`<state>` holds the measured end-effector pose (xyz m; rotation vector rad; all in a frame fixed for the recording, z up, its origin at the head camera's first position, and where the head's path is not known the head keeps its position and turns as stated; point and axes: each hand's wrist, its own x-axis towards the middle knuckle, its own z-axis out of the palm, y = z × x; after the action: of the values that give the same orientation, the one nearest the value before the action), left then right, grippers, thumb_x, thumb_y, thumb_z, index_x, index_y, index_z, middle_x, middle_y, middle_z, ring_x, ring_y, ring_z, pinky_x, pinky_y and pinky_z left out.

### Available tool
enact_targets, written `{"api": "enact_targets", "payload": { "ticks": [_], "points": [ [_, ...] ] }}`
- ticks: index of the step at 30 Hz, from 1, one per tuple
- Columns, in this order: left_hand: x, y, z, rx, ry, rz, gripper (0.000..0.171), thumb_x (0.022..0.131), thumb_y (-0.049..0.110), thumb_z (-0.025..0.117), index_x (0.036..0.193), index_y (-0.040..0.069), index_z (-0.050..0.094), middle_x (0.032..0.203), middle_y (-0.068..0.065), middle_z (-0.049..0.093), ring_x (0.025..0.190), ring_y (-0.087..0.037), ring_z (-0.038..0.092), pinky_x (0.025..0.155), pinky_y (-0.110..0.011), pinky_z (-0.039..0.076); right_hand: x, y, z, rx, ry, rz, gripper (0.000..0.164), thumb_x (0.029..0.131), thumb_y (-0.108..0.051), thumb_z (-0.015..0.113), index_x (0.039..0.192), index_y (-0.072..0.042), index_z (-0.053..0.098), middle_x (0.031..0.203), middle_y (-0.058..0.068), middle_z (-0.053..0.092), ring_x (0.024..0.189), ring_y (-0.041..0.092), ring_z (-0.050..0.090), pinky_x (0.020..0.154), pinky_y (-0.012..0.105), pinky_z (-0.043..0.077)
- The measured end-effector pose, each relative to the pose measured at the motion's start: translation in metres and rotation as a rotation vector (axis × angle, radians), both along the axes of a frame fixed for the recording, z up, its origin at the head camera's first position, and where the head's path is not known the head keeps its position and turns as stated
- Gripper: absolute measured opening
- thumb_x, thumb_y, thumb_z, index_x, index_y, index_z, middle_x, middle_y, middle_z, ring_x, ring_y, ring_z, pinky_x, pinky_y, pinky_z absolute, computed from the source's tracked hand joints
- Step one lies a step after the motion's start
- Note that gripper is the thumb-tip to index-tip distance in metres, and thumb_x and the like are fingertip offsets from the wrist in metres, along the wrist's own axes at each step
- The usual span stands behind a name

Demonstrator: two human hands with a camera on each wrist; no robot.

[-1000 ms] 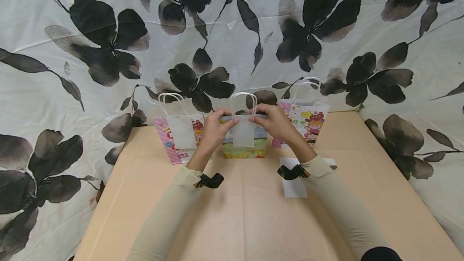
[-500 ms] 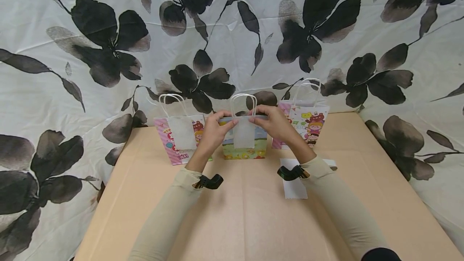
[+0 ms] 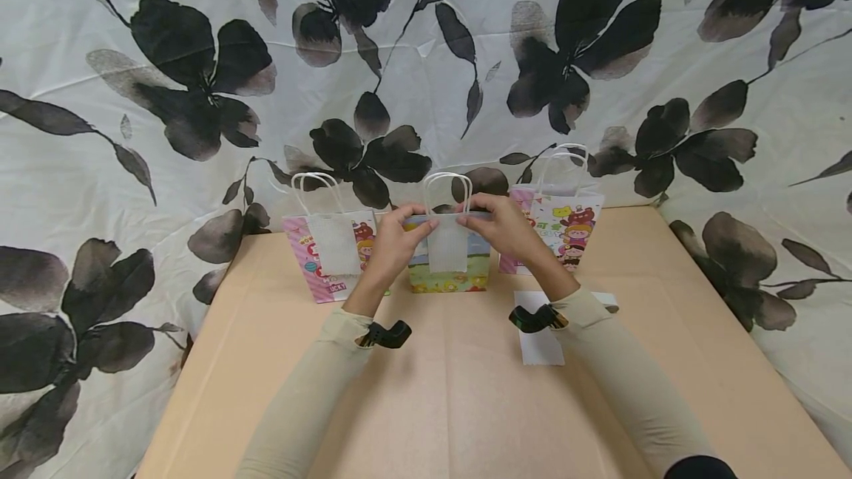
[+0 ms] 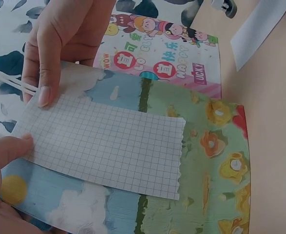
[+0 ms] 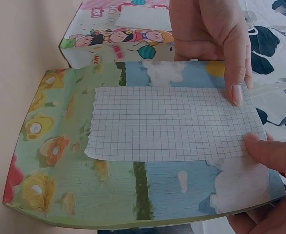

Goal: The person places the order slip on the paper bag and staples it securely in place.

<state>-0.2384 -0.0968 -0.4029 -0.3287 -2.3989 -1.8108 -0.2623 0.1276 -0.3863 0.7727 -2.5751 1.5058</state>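
Note:
A small paper gift bag (image 3: 419,279) with white handles (image 3: 447,177) stands upright in the middle, printed with sky, grass and yellow flowers. On its front lies a torn slip of squared paper (image 4: 108,146), its top end at the bag's rim. My left hand (image 3: 391,241) pinches the left part of the rim, thumb on the slip and fingers behind. Likewise my right hand (image 3: 506,226) pinches the right part, its thumb (image 5: 259,146) pressing the slip's corner. The fingers behind the rim are partly hidden.
A pink and white gift bag (image 3: 324,281) with a similar paper slip (image 3: 333,242) stands at left. Another cartoon gift bag (image 3: 555,220) stands at right, behind the right forearm. Loose white paper (image 3: 542,346) lies on the table (image 3: 446,405). Flowered cloth (image 3: 466,65) hangs behind.

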Motion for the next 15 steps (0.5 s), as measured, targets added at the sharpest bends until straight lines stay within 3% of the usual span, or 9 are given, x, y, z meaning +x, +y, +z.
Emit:
{"api": "enact_targets", "payload": {
  "ticks": [15],
  "points": [
    [-0.003,0.003,-0.002,0.016,0.009,0.008,0.012,0.096,0.018,0.073,0.105,0.011,0.072,0.115,-0.002,0.067,0.099,-0.019,0.060,0.086,-0.034,0.052,0.011,0.019,0.010,0.096,0.127,-0.066,0.021,0.094,-0.007,0.073,0.115,-0.004,0.071,0.109,0.010,0.067,0.097,0.025,0.066,0.088,0.044,0.058]
  ]
}}
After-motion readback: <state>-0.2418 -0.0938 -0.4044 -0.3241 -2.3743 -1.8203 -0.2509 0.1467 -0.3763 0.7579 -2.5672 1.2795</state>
